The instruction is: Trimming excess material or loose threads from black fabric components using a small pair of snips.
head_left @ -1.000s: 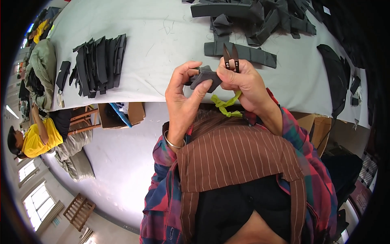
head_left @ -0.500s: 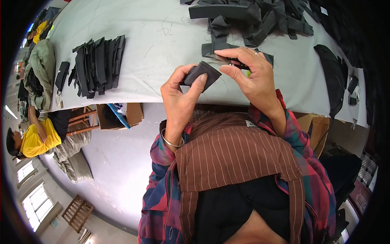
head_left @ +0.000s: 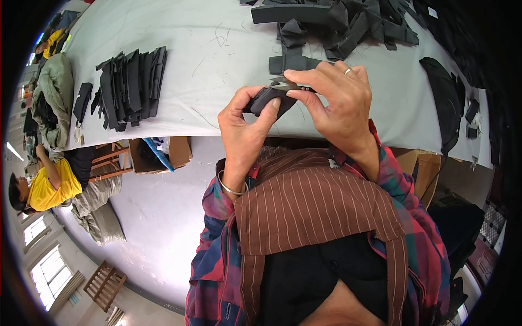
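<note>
My left hand (head_left: 244,122) grips a small dark grey fabric piece (head_left: 265,100) between thumb and fingers, held just over the near edge of the grey table (head_left: 217,60). My right hand (head_left: 337,100), a ring on one finger, pinches a pair of small metal snips (head_left: 285,84) laid against the top of that piece. Both hands touch at the fabric. The snips' blades are mostly hidden by my fingers.
A neat row of black fabric pieces (head_left: 130,87) lies on the table's left. A loose heap of dark strips (head_left: 337,24) covers the far right. A black bag (head_left: 448,103) sits at the right edge. A person in yellow (head_left: 46,187) sits low left, beside cardboard boxes (head_left: 163,155).
The snips, upright a second ago with a green loop hanging below, now lie flat on the fabric piece. Both hands have shifted slightly right and away from my body.
</note>
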The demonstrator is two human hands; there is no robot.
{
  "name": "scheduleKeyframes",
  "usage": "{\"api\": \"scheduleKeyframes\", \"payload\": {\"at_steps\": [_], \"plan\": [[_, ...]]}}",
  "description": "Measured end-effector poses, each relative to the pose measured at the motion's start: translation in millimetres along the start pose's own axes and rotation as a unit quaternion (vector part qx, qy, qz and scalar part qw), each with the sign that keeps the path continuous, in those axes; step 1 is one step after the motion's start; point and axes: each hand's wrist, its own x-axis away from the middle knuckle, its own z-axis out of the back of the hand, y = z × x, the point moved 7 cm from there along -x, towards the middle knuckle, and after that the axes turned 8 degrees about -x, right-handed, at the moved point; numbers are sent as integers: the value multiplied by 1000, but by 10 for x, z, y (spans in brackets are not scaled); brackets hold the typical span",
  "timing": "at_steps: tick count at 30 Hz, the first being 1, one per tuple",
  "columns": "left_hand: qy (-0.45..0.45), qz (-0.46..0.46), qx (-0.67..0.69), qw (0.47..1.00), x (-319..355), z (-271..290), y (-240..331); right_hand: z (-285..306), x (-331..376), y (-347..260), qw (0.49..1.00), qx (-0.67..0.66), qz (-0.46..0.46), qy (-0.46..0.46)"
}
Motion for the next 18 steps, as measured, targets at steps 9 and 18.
{"api": "scheduleKeyframes", "payload": {"at_steps": [9, 18], "plan": [[-3, -2, -16, 1000, -11, -18, 29, 41, -17, -50, 998, 48, 39, 22], [1, 2, -16, 1000, -51, -32, 67, 82, -39, -58, 997, 57, 39, 20]]}}
